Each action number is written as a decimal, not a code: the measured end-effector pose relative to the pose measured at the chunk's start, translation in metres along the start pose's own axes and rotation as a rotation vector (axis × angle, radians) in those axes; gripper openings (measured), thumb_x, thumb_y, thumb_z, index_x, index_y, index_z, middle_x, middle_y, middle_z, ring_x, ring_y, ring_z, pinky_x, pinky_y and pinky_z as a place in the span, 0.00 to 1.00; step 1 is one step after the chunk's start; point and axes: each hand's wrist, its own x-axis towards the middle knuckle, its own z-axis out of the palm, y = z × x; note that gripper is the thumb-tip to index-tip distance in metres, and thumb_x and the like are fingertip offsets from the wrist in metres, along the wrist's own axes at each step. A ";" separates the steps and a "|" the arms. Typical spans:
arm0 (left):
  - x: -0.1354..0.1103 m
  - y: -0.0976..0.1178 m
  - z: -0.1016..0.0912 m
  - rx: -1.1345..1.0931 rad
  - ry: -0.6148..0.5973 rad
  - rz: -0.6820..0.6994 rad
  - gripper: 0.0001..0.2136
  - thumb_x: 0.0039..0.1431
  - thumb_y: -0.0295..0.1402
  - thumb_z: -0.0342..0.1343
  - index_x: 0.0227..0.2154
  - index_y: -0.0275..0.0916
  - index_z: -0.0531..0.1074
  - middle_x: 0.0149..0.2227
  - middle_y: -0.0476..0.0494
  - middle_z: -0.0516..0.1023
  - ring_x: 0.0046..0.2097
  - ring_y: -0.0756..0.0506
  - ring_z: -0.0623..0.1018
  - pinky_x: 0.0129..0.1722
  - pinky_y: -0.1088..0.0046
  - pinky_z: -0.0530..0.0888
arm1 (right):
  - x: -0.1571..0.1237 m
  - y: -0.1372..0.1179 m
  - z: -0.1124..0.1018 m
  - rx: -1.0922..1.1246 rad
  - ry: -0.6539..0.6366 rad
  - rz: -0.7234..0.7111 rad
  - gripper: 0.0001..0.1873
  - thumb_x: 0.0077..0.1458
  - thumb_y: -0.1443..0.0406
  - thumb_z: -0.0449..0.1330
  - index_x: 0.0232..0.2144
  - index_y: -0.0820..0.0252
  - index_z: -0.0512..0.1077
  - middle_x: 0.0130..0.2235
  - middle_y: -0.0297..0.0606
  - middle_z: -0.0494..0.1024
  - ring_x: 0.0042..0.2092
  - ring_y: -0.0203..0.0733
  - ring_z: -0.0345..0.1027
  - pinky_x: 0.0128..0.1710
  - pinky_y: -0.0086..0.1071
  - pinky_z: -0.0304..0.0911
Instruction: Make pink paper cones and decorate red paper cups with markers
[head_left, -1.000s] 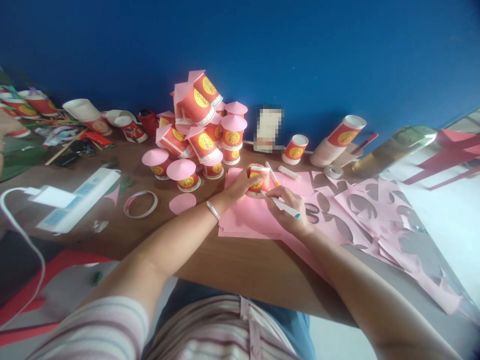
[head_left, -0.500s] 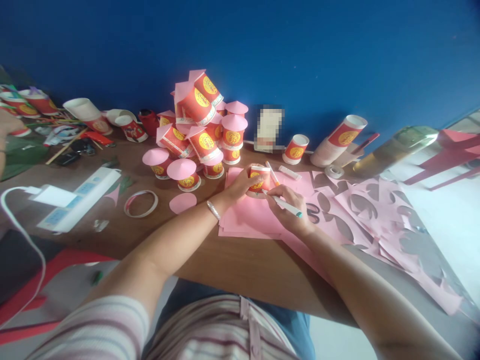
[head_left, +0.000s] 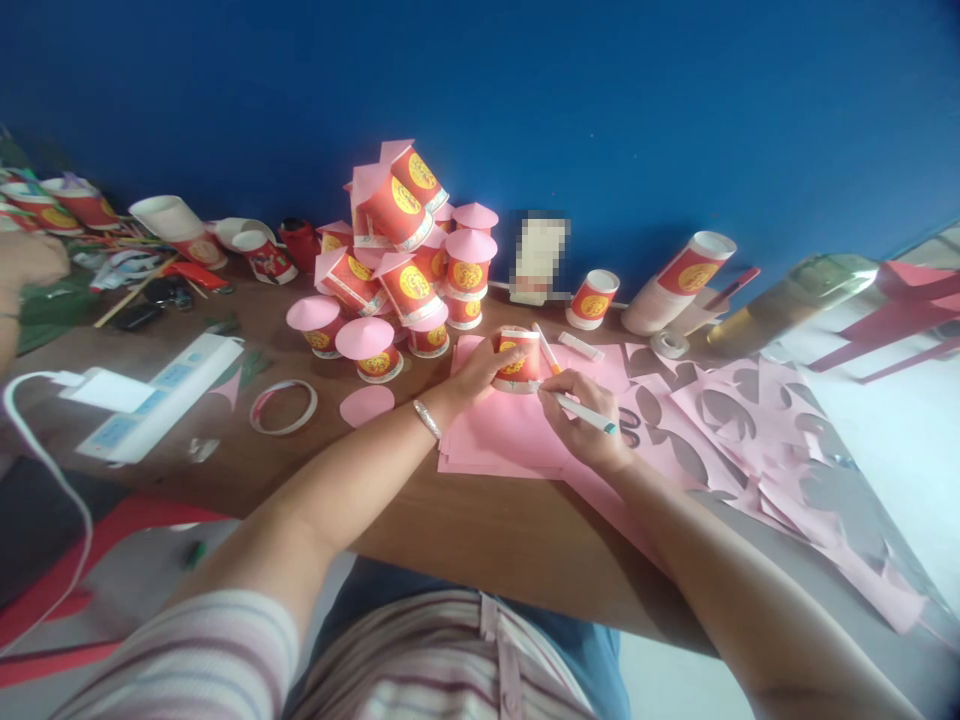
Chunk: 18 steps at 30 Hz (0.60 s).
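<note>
A red paper cup [head_left: 523, 372] with a yellow emblem stands upside down or upright, I cannot tell which, on pink paper sheets [head_left: 495, 440]. Wrapped round its left side is my left hand [head_left: 482, 370], closed on it. My right hand [head_left: 585, 415] pinches a white pen [head_left: 589, 412] with a green end, its tip close to the cup's lower right edge. Behind that hand lies a white and orange stick-like tool [head_left: 550, 355]. Scissors handles [head_left: 628, 427] show partly beside my right wrist.
Red cups with pink paper cones [head_left: 364, 340] are piled at the back left. A power strip [head_left: 161, 395] and a tape roll [head_left: 283, 408] lie left. Cut pink scraps [head_left: 750, 430] spread right, near stacked cups [head_left: 682, 280]. Another person's hand [head_left: 30, 260] is at far left.
My right hand and the pen have shifted slightly right, away from the cup. More of the cup's front shows now. The other person's hand has come further into view.
</note>
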 end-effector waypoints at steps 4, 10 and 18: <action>0.000 0.003 0.002 -0.075 -0.039 0.028 0.23 0.48 0.43 0.72 0.43 0.37 0.75 0.40 0.44 0.80 0.45 0.42 0.80 0.43 0.67 0.78 | -0.002 0.001 0.000 0.060 -0.006 0.010 0.03 0.62 0.67 0.60 0.35 0.54 0.71 0.31 0.34 0.80 0.31 0.40 0.77 0.31 0.32 0.70; 0.001 0.001 0.002 -0.074 -0.042 0.105 0.15 0.57 0.43 0.66 0.40 0.37 0.80 0.39 0.42 0.83 0.43 0.41 0.82 0.42 0.66 0.79 | -0.005 0.004 0.002 0.143 -0.050 -0.002 0.03 0.63 0.67 0.60 0.36 0.53 0.73 0.35 0.37 0.82 0.52 0.51 0.80 0.48 0.39 0.75; 0.000 0.001 -0.001 -0.051 -0.080 0.089 0.15 0.57 0.44 0.65 0.39 0.37 0.80 0.39 0.40 0.83 0.46 0.39 0.82 0.44 0.64 0.79 | -0.005 0.005 0.004 0.168 -0.113 0.025 0.03 0.63 0.65 0.60 0.35 0.54 0.73 0.37 0.38 0.83 0.55 0.51 0.78 0.50 0.40 0.76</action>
